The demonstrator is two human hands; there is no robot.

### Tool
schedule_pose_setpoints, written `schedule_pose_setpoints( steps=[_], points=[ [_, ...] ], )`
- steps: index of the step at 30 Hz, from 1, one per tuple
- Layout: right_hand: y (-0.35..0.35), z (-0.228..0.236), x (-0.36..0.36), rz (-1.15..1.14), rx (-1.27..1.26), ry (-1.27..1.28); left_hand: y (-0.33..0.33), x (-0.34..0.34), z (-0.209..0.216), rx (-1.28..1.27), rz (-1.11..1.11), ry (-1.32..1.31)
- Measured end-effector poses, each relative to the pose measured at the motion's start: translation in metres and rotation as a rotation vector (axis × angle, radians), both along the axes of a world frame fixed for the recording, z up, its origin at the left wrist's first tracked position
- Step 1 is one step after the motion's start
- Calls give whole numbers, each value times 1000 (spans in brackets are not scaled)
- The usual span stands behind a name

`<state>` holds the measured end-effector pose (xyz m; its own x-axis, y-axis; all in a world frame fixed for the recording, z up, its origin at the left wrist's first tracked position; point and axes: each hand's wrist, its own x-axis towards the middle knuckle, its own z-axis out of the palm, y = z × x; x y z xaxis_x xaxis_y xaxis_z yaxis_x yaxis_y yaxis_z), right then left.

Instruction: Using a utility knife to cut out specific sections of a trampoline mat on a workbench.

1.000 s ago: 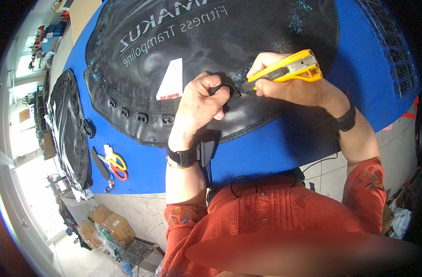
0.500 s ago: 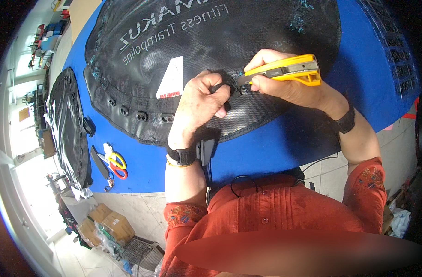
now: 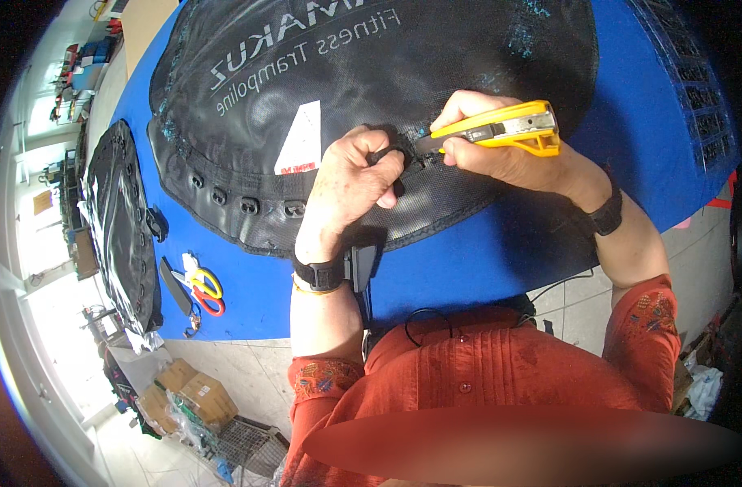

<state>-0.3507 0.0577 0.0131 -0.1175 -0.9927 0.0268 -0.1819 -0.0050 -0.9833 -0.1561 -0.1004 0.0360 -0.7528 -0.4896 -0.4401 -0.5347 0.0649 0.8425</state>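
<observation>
A round black trampoline mat [image 3: 371,89] with mirrored white lettering lies on the blue table. My right hand [image 3: 501,158] grips a yellow utility knife [image 3: 492,128], its blade pointing left at the mat's stitched band. My left hand [image 3: 354,174] is closed on a black strap loop [image 3: 379,154] at that band, just left of the blade. Whether the blade touches the stitching is hard to tell. A white paper piece [image 3: 303,140] lies on the mat beside my left hand. Several black strap loops with slots [image 3: 249,204] line the band further left.
Scissors with yellow and red handles [image 3: 204,288] lie on the blue table [image 3: 249,296] at left, next to a dark flat tool [image 3: 174,286]. Another black mat [image 3: 119,227] lies at the table's left edge. Cardboard boxes [image 3: 200,394] stand on the floor below.
The knife and my right hand have shifted slightly, the knife's back end dipping a little lower. My left hand keeps its hold on the strap loop.
</observation>
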Motion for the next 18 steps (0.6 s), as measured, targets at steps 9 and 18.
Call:
schedule_pose_setpoints(
  steps=[9, 18],
  points=[
    [2, 5, 9, 108, 12, 65, -1, 1, 0, 1, 6, 4],
    [-3, 3, 6, -31, -58, 21, -1, 0, 1, 11, 5, -5]
  ],
)
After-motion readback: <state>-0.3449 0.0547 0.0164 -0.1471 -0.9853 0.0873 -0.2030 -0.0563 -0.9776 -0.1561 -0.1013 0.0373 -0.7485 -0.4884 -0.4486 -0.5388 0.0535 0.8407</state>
